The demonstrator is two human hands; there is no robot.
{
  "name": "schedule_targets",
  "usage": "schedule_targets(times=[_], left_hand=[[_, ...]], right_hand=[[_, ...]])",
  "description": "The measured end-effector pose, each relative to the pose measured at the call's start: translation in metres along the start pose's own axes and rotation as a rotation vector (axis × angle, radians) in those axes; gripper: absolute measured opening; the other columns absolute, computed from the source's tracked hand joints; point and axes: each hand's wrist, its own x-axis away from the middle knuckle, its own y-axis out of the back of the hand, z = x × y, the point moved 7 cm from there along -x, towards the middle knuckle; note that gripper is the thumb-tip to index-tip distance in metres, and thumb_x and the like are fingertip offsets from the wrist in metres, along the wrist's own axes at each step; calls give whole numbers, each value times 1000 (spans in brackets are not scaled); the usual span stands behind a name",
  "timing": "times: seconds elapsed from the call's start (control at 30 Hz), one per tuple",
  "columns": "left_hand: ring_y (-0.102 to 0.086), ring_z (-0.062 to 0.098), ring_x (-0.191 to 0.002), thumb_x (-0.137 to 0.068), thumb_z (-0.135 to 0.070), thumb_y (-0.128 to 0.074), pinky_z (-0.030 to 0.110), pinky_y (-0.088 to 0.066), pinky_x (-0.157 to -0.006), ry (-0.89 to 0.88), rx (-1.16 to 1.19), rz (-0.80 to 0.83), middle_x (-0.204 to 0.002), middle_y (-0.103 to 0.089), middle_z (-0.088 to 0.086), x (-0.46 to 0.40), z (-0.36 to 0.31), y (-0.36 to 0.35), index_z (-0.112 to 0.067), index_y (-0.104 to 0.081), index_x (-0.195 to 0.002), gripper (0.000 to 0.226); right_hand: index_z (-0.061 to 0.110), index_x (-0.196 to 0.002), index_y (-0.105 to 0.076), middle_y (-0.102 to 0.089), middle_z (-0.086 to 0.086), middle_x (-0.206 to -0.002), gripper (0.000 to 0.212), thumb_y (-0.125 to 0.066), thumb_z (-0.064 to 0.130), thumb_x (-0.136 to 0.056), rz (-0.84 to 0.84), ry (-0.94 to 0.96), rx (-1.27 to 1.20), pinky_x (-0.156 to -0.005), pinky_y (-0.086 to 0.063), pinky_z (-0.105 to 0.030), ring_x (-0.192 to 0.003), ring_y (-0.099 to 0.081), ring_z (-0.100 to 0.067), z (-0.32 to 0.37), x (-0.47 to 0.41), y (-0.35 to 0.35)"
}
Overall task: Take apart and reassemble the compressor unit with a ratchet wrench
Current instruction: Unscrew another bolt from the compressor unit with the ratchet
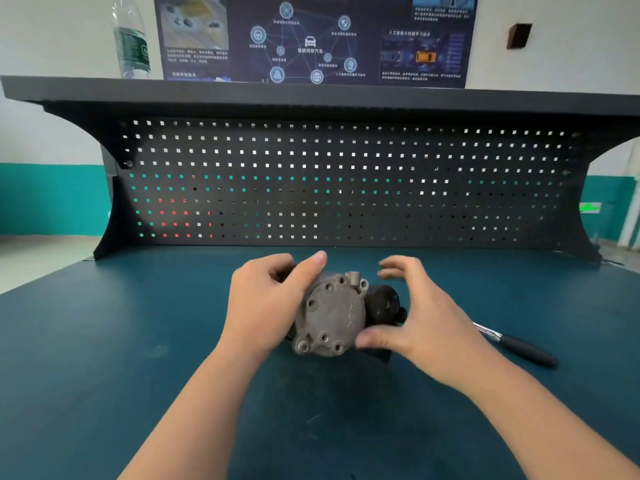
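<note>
My left hand [266,299] grips the compressor [332,315] from its nine o'clock side, fingers curled round the body and thumb laid over the top edge. My right hand [412,306] is spread wide at three o'clock; its thumb touches the lower rim of the end plate, while the fingers arch above the dark part at the back without closing on anything. The compressor lies on its side at the middle of the bench [104,341], round end plate facing me, bolt holes showing around the rim. Whether bolts still sit in those holes I cannot tell.

The ratchet [512,342] lies on the bench at about four o'clock from the compressor, partly behind my right wrist, untouched.

I judge this to be the positioning step: I am settling the unit so the end plate faces me. Next I would need to keep the left hand bracing the body, free the right, reach to four o'clock for the ratchet and bring it to a fastener on the plate.
</note>
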Motion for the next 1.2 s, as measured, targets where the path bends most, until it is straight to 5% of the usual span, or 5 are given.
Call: schedule_targets(times=[0.13,0.37,0.7,0.83,1.2], left_hand=[[-25,14,-50,-73,-55,-60,31,-25,-51,-15,-31,56,-47,-24,-3,7,-6,-11,-7,-29,-51,60],[-27,10,-43,-74,-59,-55,21,-23,-43,-102,-172,85,-39,-31,-6,15,-18,-28,-16,-29,-46,58],[-37,7,-53,-92,-54,-36,24,-34,-52,98,65,-207,-54,-40,-12,3,10,0,-14,-37,-64,49],[-46,18,-102,-93,-37,-45,35,-40,-88,244,-23,-276,-102,-56,-4,2,34,-7,-19,-48,-95,18],[-47,8,-113,-91,-61,-28,31,-35,-99,583,253,151,-130,-47,-13,20,59,-55,-29,-41,-134,55]], right_hand=[[53,-141,9,-9,31,-144,130,-69,78,-40,52,359,236,-114,-8,-23,-133,2,15,44,9,-21],[38,-146,1,-31,33,-104,126,-76,50,-47,-47,404,242,-85,-23,-10,-97,-34,2,35,14,-16],[58,-134,-28,-48,34,-119,99,-77,53,-47,-251,206,-126,-97,-34,-13,-118,-45,4,17,8,-4],[58,-128,-35,-48,38,-118,94,-77,53,-44,-328,109,-218,-96,-36,-16,-116,-46,5,15,8,3],[27,-140,-34,-53,3,-128,94,-77,44,-59,-301,-376,-241,-93,-48,-42,-113,-52,-22,15,-71,9]])
